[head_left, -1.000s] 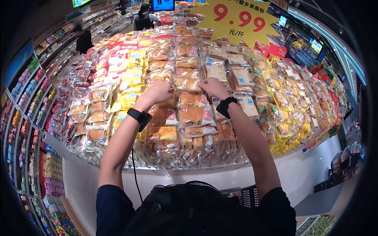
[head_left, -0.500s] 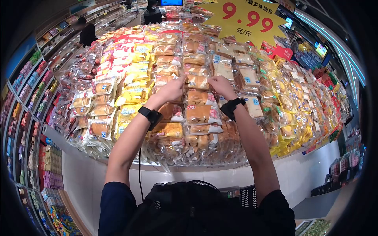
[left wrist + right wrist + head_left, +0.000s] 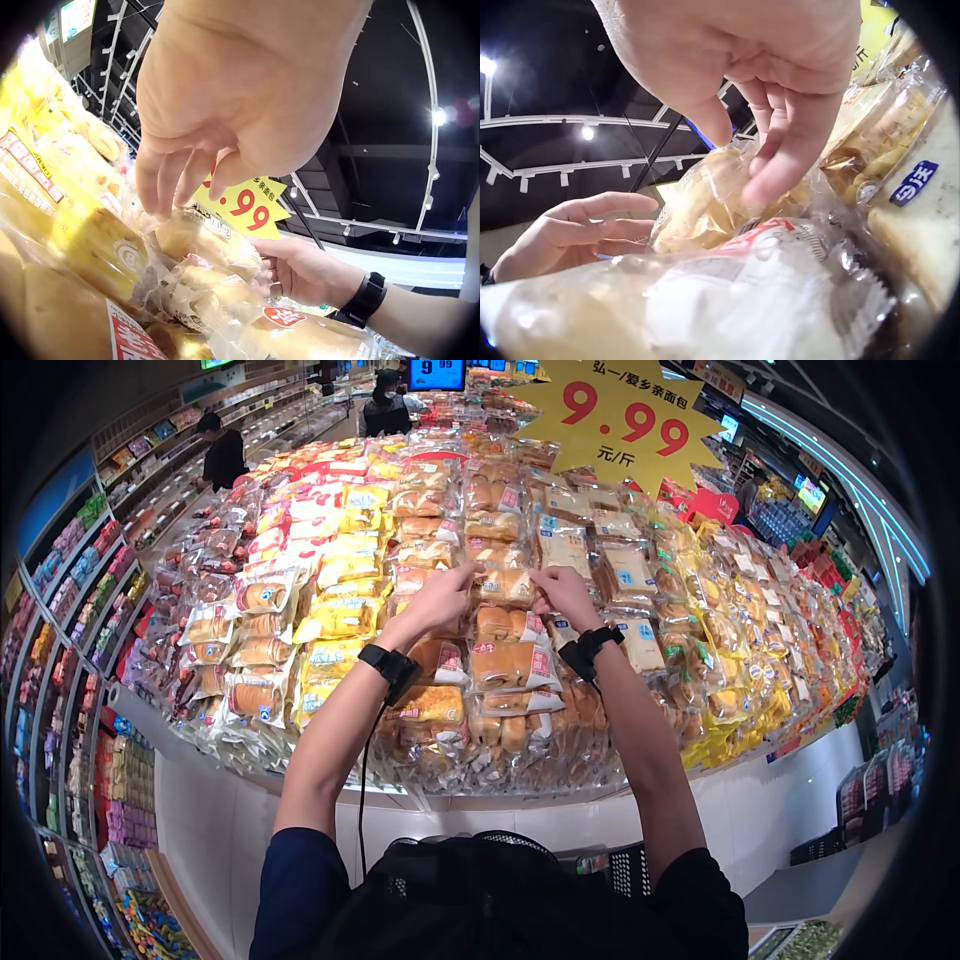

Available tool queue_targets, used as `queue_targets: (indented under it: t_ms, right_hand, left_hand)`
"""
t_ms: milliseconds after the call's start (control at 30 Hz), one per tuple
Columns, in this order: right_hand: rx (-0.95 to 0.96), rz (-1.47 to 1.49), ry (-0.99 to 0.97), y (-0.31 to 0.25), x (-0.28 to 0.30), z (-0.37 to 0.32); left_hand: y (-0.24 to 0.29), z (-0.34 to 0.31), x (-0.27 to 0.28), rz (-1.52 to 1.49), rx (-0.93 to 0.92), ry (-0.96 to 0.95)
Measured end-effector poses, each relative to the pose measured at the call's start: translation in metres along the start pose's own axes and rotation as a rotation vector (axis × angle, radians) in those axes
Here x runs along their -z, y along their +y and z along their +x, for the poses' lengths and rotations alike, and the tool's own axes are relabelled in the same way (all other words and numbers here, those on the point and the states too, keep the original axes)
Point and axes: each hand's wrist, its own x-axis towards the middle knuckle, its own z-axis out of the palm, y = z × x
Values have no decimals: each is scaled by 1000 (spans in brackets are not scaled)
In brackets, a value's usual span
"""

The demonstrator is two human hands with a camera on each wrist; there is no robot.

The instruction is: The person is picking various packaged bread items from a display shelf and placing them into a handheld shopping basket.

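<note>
Step judged: taking hold of one bread packet (image 3: 503,586) at the table's (image 3: 230,830) centre, at the person's 12 o'clock.

- Left hand (image 3: 440,600), at the packet's 9 o'clock: fingers loosely spread, holding nothing.
- Right hand (image 3: 562,592), at its 3 o'clock: fingers (image 3: 780,161) curled onto the wrapper; pinch unconfirmed.

The next move calls for securing both ends. Finger contact shows only in the wrist views, packet position only in the head view.

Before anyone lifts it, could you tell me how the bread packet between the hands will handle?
The bread packet probably feels light and squashy, as puffy bread shows through clear film. That glossy, crinkled film may slip and flop at its ends. The neighbouring packets crowd it on the slope and might shift.
</note>
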Motion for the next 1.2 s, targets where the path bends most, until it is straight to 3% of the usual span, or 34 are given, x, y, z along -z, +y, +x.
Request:
queue_targets:
  t_ms: [100, 167, 333, 500, 533, 600, 667, 700, 733, 867, 1000, 1067, 1100, 1167, 1200]
  right_hand:
    - [18, -100, -57, 11, 5, 7]
    - [7, -106, -34, 16, 6, 8]
    - [3, -279, -52, 11, 8, 7]
    - [-87, -162, -162, -3, 27, 6]
    - [20, -169, -145, -4, 34, 1]
    - [181, -126, -138, -21, 45, -31]
    - [295, -83, -85, -9, 62, -59]
    - [289, -61, -26, -9, 66, -80]
    - [284, -39, 33, -9, 69, -104]
    - [448, -415, 273, 9, 75, -196]
    - [480, -470, 360, 36, 66, -277]
    - [339, -402, 411, 48, 60, -311]
    - [321, -411, 407, 57, 59, -326]
    - [197, -418, 654, 74, 58, -349]
    - [174, -429, 654, 76, 56, -360]
  left_hand:
    - [-15, 5, -10, -102, -33, -8]
    - [-16, 2, -13, 8, -17, -110]
    - [-19, -2, -21, 106, -129, -87]
    - [41, -13, 4, 342, 45, -173]
    - [47, -18, 6, 338, 45, -171]
    - [59, -35, 7, 402, -190, 58]
    - [80, -66, 15, 264, -265, 47]
    - [94, -87, 15, 241, -340, 129]
    - [121, -111, 24, 244, -269, 40]
    - [128, -162, -8, -76, -628, -212]
    - [113, -193, -75, -352, -572, -327]
    - [101, -198, -118, -291, -727, -349]
    - [102, -198, -130, -310, -720, -353]
    - [102, -197, -153, -245, -662, -694]
    - [94, -201, -172, -406, -703, -652]
